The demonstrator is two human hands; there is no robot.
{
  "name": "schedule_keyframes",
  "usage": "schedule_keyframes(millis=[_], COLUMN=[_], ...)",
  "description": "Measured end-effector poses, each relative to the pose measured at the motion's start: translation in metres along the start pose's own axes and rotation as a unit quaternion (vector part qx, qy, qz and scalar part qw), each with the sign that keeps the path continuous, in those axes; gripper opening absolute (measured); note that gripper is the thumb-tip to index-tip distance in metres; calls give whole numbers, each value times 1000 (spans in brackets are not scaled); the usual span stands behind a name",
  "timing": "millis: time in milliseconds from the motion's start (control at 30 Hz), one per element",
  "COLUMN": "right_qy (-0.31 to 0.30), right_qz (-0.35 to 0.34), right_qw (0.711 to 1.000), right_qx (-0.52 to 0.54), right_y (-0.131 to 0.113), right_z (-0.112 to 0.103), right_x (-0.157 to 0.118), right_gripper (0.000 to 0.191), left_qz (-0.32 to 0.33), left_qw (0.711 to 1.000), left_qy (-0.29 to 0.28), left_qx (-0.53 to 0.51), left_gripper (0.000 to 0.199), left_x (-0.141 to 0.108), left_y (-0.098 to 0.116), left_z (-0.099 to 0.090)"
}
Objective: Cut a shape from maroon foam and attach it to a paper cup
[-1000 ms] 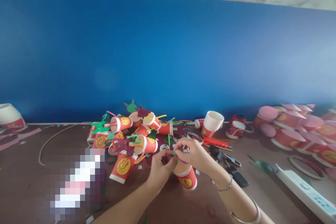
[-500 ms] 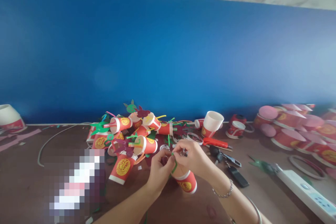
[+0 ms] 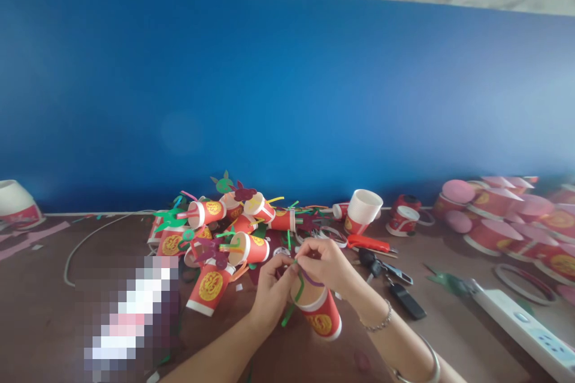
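Below and between my hands a red paper cup [image 3: 321, 316] with a yellow emblem and white rim lies tilted on the brown table [image 3: 278, 359]. A green strip [image 3: 299, 288] curves over its upper end, and a purple strip [image 3: 311, 278] runs near it. My left hand [image 3: 275, 285] pinches the top of the green strip between thumb and fingers. Fingertips of my right hand [image 3: 324, 263] are pressed together at the same spot, close to the left thumb; what they grip is too small to make out.
Decorated red cups [image 3: 211, 287] are heaped at centre-left. A white cup [image 3: 365, 206], red cutter [image 3: 369, 243], keys [image 3: 406, 299] and power strip [image 3: 523, 323] lie to the right. Pink-topped cups [image 3: 496, 236] are piled far right. Behind stands a blue wall [image 3: 287, 96].
The cup has shifted slightly right and down. More of the green strip and the purple strip now show. Both hands stay close together, with the right forearm slightly lower.
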State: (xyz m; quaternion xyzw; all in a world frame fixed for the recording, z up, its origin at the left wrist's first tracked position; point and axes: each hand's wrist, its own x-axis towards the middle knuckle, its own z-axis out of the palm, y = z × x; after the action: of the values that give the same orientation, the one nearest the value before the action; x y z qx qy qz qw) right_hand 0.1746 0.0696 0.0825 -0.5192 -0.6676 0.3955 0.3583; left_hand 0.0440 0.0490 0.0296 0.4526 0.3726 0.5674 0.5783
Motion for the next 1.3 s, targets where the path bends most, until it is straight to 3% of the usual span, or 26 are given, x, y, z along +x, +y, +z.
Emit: schedule_keyframes(millis=[267, 433, 567, 800, 967, 1100, 1167, 1300], right_qy=[3, 28, -24, -46, -91, -132, -113, 6], right_qz=[-26, -118, -173, -144, -54, -42, -52, -9], right_qw=[998, 988, 980, 983, 992, 989, 991, 999], right_qx=[-51, -96, -90, -102, -64, -58, -55, 34], right_y=[-3, -9, -18, -16, -11, -8, -5, -1], right_z=[-2, 0, 1, 6, 2, 2, 1, -6], right_x=[0, -6, -11, -10, -7, -5, -3, 3], right_gripper=[9, 19, 29, 27, 24, 18, 14, 4], left_qz=[-51, -50, -38, 35, 7, -17, -22, -39], left_qw=[995, 997, 997, 997, 995, 996, 996, 995], left_qy=[-11, -16, -12, -57, -93, -83, -77, -48], left_qx=[-81, -62, -63, -48, -25, -14, -24, -79], left_gripper=[30, 32, 40, 64, 74, 75, 74, 57], left_x=[2, 3, 3, 3, -2, -6, -5, 1], left_y=[1, -2, -1, -5, -5, 0, -1, -3], left_z=[2, 1, 1, 2, 3, 5, 6, 7])
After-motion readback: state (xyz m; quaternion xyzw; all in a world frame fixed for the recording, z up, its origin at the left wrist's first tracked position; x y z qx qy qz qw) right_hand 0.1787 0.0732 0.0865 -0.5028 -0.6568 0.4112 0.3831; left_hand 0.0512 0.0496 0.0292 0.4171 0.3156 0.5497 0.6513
